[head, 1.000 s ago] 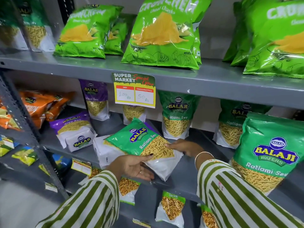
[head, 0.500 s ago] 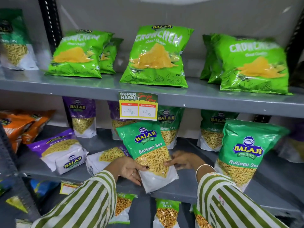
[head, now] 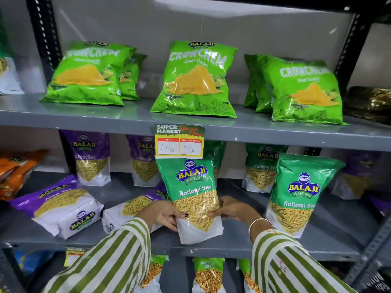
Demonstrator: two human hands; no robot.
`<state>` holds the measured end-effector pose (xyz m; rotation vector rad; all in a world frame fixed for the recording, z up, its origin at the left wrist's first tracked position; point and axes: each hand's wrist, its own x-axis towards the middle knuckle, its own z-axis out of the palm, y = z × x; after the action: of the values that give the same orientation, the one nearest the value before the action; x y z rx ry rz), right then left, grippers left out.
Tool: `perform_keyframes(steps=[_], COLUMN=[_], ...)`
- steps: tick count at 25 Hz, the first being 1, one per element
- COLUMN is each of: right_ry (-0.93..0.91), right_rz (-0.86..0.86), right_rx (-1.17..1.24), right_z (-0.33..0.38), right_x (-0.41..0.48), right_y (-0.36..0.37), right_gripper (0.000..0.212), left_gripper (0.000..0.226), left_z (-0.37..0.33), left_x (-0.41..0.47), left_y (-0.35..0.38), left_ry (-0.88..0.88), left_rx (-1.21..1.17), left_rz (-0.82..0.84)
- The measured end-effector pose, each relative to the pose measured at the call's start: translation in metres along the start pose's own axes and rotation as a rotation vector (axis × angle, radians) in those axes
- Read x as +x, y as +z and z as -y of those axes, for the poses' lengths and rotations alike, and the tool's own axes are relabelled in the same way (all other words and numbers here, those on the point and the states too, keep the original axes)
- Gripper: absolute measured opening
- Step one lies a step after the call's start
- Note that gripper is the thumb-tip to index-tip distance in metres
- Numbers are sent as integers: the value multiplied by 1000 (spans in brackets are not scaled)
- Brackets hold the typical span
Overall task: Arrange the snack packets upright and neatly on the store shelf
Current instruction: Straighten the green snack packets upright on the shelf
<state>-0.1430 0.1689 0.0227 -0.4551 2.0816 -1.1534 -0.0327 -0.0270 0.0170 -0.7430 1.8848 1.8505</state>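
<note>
A green Ratlami Sev packet (head: 193, 195) stands nearly upright near the front edge of the middle shelf (head: 232, 248). My left hand (head: 163, 214) grips its left side and my right hand (head: 230, 209) grips its right side. Its top reaches the price tag (head: 179, 141). Another green Ratlami Sev packet (head: 298, 193) stands upright to the right. Two purple Aloo Sev packets lie flat on the left, one (head: 61, 206) near the front, the other (head: 131, 208) just behind my left hand. More packets (head: 92, 159) stand upright along the back of this shelf.
Green Crunchem chip bags (head: 194, 81) stand on the upper shelf (head: 127, 119). Orange packets (head: 14, 170) lean at the far left. Small packets (head: 208, 273) stand on the shelf below. A perforated grey upright (head: 368, 256) runs along the right front.
The green packet went from lying tilted on top of the purple packet to standing nearly upright between both hands. The camera view rose and moved closer to the shelf.
</note>
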Motion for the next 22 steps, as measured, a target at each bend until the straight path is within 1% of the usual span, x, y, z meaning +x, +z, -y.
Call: perform_keyframes(steps=[1,2,5,6,10,13,16,18,19,21,22], right_ry=[-14,-41,-101,-109,-156,-204,-230,-275,-283,-227,-212], right_rz=[-32,-72,-227,-276,-429,-463,-438,-360,-325,-272,-215], right_rx=[6,4,-5,-5,-9,8,23,41,21,-16,-57], right_z=[-1,-4,-18,-26,-43,-51,-55,-56,-56,-62,-78], right_x=[-1,-1,2,5,12,21,27,31,33,43,62], right_y=[-2,-5,-19,-25,-38,-47,-53,-57,-58,-64,-70], right_gripper=[57,59,73,77,75,75,75,76,82,101,104], left_gripper=[10,12,41,45,51,48,48,48,48,47,48], left_z=[-4,-9,-23,-27,-38,-43,-46,-46,-46,-45,-42], left_x=[2,3,23,31,60,75,83,83,82,72,66], left_y=[3,8,25,33,56,64,65,67,68,71,72], left_ry=[19,46,150,187,236,279,298,279,283,307,332], left_rx=[16,45,124,143,261,301,334,331,328,333,337], left_rz=[-8,-34,-162,-189,-298,-322,-351,-360,-366,-372,-378])
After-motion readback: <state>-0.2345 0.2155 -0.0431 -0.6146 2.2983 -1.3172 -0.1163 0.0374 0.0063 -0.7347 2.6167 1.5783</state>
